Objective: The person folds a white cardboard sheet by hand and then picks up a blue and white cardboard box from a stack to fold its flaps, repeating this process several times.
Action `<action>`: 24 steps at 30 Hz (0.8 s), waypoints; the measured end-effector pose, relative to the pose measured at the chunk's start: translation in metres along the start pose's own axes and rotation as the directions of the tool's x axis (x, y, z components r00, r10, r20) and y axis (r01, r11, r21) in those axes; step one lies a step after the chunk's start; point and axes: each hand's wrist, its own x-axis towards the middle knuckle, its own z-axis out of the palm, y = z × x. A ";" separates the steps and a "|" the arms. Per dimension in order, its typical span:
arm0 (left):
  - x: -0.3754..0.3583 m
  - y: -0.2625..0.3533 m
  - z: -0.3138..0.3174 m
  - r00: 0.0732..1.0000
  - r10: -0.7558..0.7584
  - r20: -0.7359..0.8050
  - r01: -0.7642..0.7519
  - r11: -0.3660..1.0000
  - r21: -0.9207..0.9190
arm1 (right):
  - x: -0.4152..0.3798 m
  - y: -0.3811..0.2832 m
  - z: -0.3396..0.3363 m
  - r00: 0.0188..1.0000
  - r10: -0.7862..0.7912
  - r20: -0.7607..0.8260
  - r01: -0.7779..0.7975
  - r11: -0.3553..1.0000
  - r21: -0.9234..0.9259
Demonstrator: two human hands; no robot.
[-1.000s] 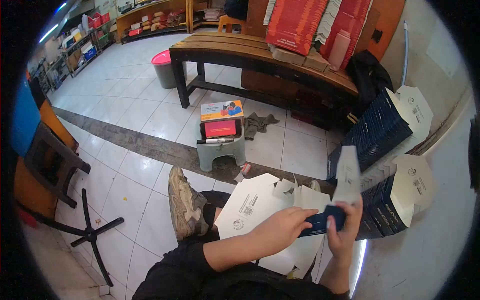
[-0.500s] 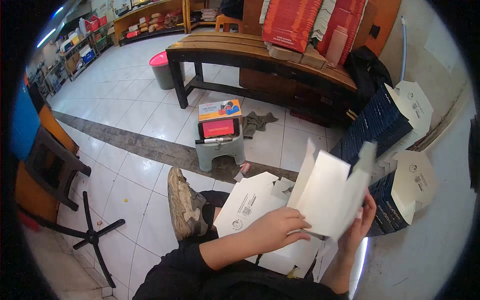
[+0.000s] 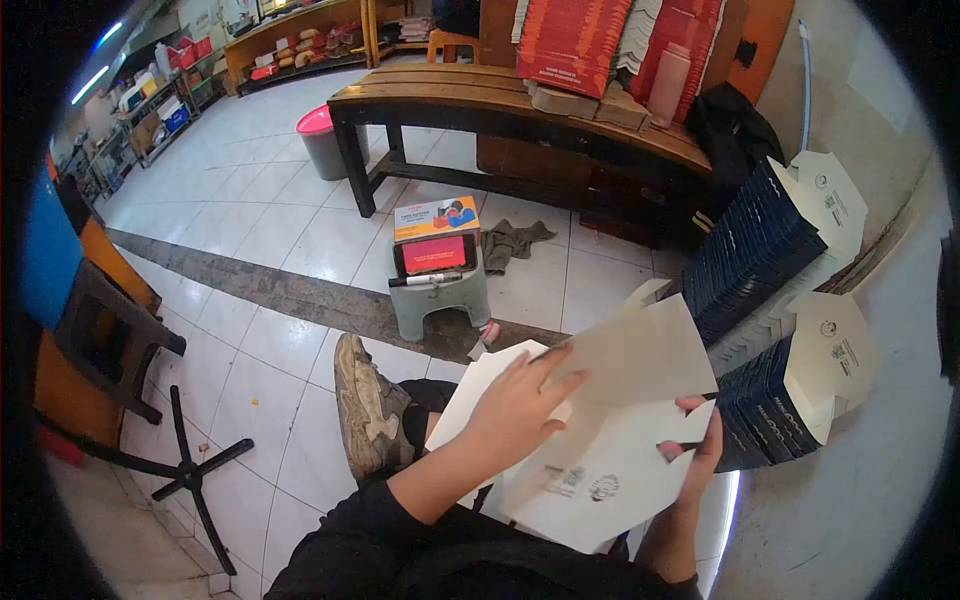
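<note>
A white folding carton (image 3: 640, 450) lies partly unfolded over my lap, with one panel raised at the far side and a printed logo and code on the near panel. My left hand (image 3: 520, 400) is open, fingers spread against the left part of the carton. At the right edge, my right hand (image 3: 702, 450) grips the carton, its fingertips showing through at the notched flaps. Underneath, to the left, another white card sheet (image 3: 465, 400) shows, mostly covered by my left hand and forearm.
Two tall stacks of dark blue cartons (image 3: 755, 255) (image 3: 770, 410) stand at my right by the wall. Ahead, a small grey stool (image 3: 437, 305) bears a box, a phone and a marker. Beyond it is a wooden bench (image 3: 480, 100) with red cartons (image 3: 575, 45). A black chair base (image 3: 188, 470) is at left.
The carton has swung down and opened out, its printed panel now facing up. My left hand has moved up and spread its fingers; my right hand has shifted slightly left and down.
</note>
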 end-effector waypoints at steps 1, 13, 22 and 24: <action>0.003 0.006 -0.011 0.999 -0.030 -0.027 0.028 0.997 -0.069 | -0.003 -0.006 0.013 0.993 -0.116 0.012 0.116 0.993 -0.021; -0.004 0.033 0.003 0.932 -0.340 0.125 0.031 -0.266 -0.963 | -0.009 -0.026 0.050 0.925 -0.338 0.175 0.275 0.910 0.310; -0.013 0.029 0.010 0.941 -0.296 0.162 0.168 -0.002 -0.986 | 0.006 -0.030 0.025 0.828 -0.302 0.473 0.465 0.840 -0.279; -0.013 0.040 0.013 0.952 -0.279 0.126 0.094 -0.126 -0.988 | -0.001 -0.024 0.030 0.877 -0.339 0.339 0.419 0.887 -0.196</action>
